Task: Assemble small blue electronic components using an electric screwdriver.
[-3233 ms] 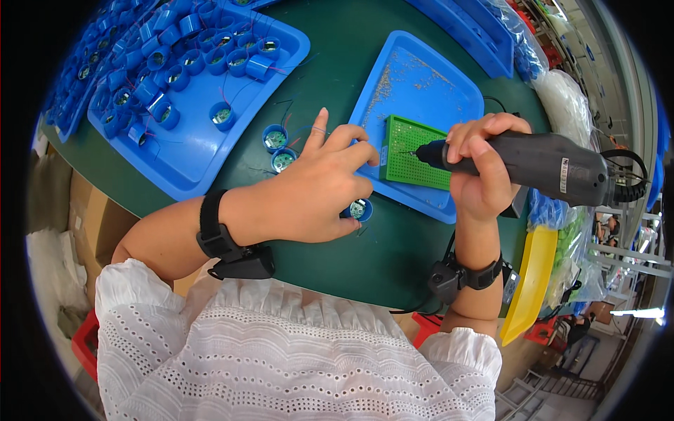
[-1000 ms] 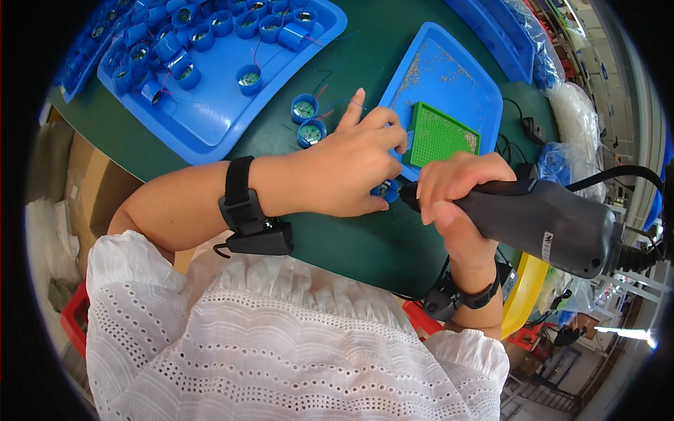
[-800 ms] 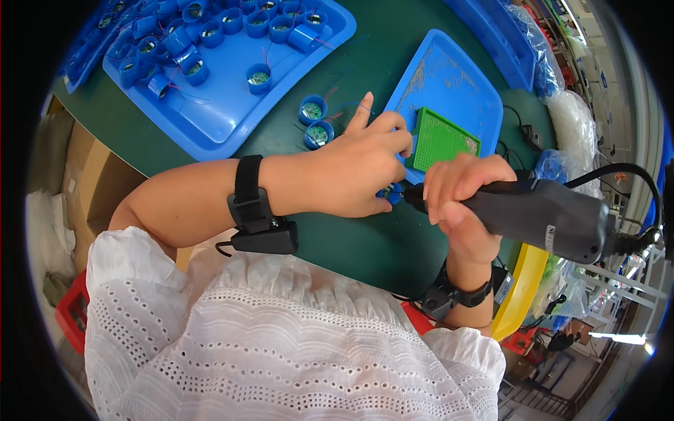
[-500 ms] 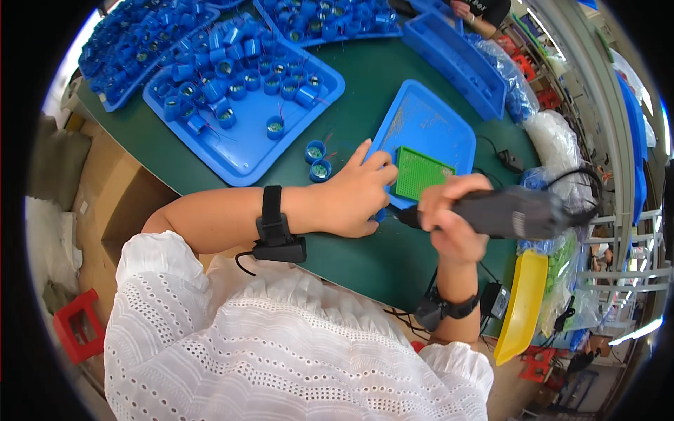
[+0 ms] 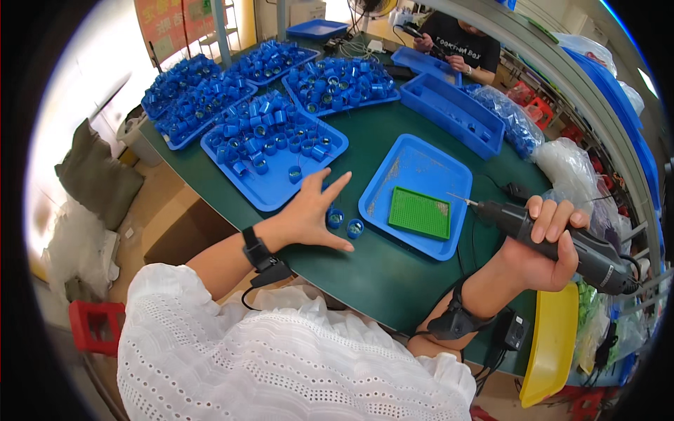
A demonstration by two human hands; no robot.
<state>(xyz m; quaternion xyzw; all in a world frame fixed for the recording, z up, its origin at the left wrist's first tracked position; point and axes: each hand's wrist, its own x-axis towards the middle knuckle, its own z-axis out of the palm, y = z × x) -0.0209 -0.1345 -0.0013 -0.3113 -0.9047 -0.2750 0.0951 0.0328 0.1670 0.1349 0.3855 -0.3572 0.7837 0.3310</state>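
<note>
Near the front edge of the green surface (image 5: pixel 393 274), the left hand (image 5: pixel 309 217) is held flat with its fingers spread wide apart, and nothing is gripped in it. Two small blue caps (image 5: pixel 345 223) are seen just beside its fingertips, between the hand and a flat blue tray (image 5: pixel 414 168). A green studded mat (image 5: pixel 420 212) is laid in the near part of that tray.

Off to the right side, past the tray, the right hand (image 5: pixel 544 242) is wrapped tight around a black electric screwdriver (image 5: pixel 554 235). The tool is held up above the surface, and its thin metal tip is pointed toward the blue tray. A black cord is seen at its back end, by the right edge.

Black bands are worn on both wrists.

Further back, a bigger blue tray (image 5: pixel 270 189) with many blue caps in it is set by the left edge. More trays full of blue caps (image 5: pixel 337 77) are lined up toward the far edge. A long blue box (image 5: pixel 453 112) is placed at the far right, with clear plastic bags (image 5: pixel 562 161) beside it. A yellow tray (image 5: pixel 551 344) is seen at the near right corner. Another person (image 5: pixel 460 45) is seated at the far edge.
</note>
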